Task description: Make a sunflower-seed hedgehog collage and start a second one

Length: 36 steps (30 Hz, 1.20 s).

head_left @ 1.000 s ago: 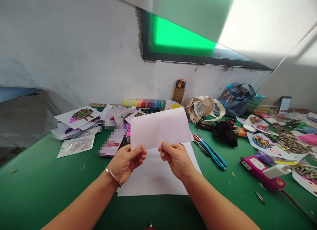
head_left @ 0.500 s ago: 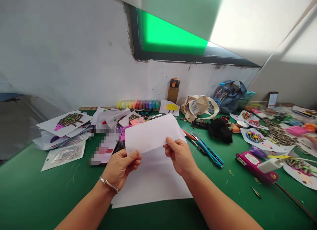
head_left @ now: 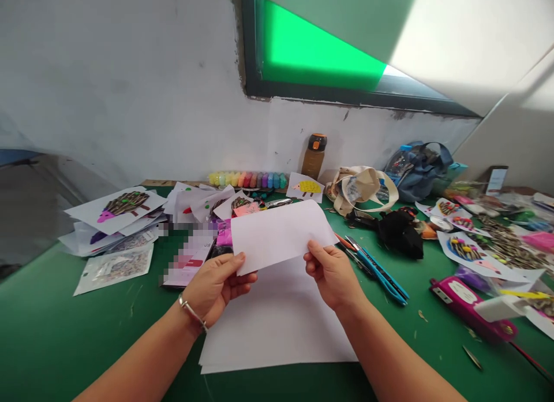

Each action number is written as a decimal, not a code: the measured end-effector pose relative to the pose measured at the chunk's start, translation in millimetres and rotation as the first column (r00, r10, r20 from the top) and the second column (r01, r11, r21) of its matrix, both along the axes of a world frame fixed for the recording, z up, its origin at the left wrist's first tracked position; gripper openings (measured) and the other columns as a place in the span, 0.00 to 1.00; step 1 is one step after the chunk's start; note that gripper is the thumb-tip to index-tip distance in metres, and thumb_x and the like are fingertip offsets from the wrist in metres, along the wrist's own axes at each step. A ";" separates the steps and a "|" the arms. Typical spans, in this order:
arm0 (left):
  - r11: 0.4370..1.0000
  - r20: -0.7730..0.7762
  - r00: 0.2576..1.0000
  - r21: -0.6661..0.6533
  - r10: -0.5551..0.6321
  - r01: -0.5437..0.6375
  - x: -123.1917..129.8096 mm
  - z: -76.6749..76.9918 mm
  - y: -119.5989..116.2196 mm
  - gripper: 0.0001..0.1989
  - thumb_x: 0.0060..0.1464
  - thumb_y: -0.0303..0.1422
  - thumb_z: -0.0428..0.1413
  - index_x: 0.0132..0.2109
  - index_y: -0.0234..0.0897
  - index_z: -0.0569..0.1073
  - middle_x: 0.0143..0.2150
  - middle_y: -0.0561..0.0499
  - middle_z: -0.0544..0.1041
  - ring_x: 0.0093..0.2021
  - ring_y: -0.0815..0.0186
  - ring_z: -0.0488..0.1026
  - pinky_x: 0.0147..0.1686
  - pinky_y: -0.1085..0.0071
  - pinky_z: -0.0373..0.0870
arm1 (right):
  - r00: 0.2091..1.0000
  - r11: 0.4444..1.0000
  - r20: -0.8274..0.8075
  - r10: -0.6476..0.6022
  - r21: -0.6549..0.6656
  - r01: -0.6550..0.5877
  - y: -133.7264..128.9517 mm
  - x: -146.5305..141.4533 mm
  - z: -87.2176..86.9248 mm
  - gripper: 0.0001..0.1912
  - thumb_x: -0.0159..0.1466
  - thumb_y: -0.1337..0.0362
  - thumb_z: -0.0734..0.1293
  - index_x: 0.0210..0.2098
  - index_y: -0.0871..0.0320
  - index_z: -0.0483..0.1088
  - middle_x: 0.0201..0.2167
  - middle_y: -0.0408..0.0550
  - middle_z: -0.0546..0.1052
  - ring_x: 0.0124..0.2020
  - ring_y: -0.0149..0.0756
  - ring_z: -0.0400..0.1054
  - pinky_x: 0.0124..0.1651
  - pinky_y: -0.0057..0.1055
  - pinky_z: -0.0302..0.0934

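Observation:
A blank white sheet of paper (head_left: 277,234) is held up between my two hands, its far edge curling over. My left hand (head_left: 219,283), with a silver bangle at the wrist, pinches its near left corner between thumb and fingers. My right hand (head_left: 331,269) grips the near right part, thumb on top and fingers curled beneath. Below lie more white sheets (head_left: 277,332), loosely stacked on the green table (head_left: 108,344). Just right of my right hand are a blue-handled tool (head_left: 378,269), perhaps tweezers or scissors, and an orange one partly hidden.
At left stand piled hedgehog pictures (head_left: 123,208) and a bag of small pieces (head_left: 116,269). A phone (head_left: 194,257) lies beside my left hand. Behind are clay tubs (head_left: 246,180), a bottle (head_left: 314,156) and a cloth bag (head_left: 346,185). A magenta power strip (head_left: 471,309) sits at right.
The view has shifted, so most of the scene sits further right. The paper stays in both hands; the fingers of my left hand have spread slightly beneath it.

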<state>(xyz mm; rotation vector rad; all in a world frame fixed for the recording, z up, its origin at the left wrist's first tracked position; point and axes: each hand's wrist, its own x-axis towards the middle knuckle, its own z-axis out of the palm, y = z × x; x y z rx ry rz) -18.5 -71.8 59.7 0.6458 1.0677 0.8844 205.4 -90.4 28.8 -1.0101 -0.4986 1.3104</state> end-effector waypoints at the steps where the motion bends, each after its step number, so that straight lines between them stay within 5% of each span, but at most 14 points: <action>1: 1.000 -0.003 1.000 0.003 -0.003 0.003 -0.1 -1.5 1.4 0.06 0.51 0.29 0.64 0.31 0.33 0.74 0.27 0.49 0.78 0.27 0.65 0.78 0.23 0.75 0.74 | 1.000 1.000 -0.004 0.002 -0.010 -0.002 0.4 0.4 -0.7 0.17 0.49 0.56 0.78 0.21 0.60 0.69 0.20 0.44 0.74 0.18 0.24 0.61 0.21 0.24 0.54; 10: 0.999 -0.033 0.999 0.042 -0.001 0.002 -2.1 -16.7 6.2 0.20 0.32 0.38 0.73 0.25 0.32 0.72 0.23 0.53 0.74 0.25 0.68 0.76 0.20 0.79 0.71 | 1.000 0.998 0.013 -0.005 -0.066 0.006 4.9 -1.7 -8.3 0.17 0.50 0.56 0.77 0.24 0.61 0.69 0.21 0.44 0.74 0.18 0.23 0.61 0.20 0.22 0.54; 21: 1.000 -0.143 0.990 0.006 -0.005 0.006 -5.1 -26.9 13.5 0.21 0.30 0.42 0.73 0.25 0.32 0.73 0.22 0.55 0.74 0.25 0.68 0.76 0.22 0.79 0.72 | 1.000 0.997 0.026 -0.016 -0.074 0.017 14.7 2.3 -13.3 0.19 0.51 0.55 0.77 0.21 0.61 0.68 0.20 0.45 0.75 0.17 0.24 0.61 0.20 0.23 0.53; 36: 0.998 -0.208 0.978 0.054 -0.019 0.031 -7.6 -14.4 5.4 0.22 0.27 0.44 0.73 0.23 0.32 0.74 0.21 0.53 0.75 0.24 0.69 0.74 0.23 0.79 0.71 | 0.992 0.993 0.046 -0.113 0.029 0.112 12.5 22.3 -2.6 0.18 0.50 0.55 0.77 0.21 0.61 0.70 0.18 0.41 0.71 0.16 0.22 0.59 0.19 0.21 0.50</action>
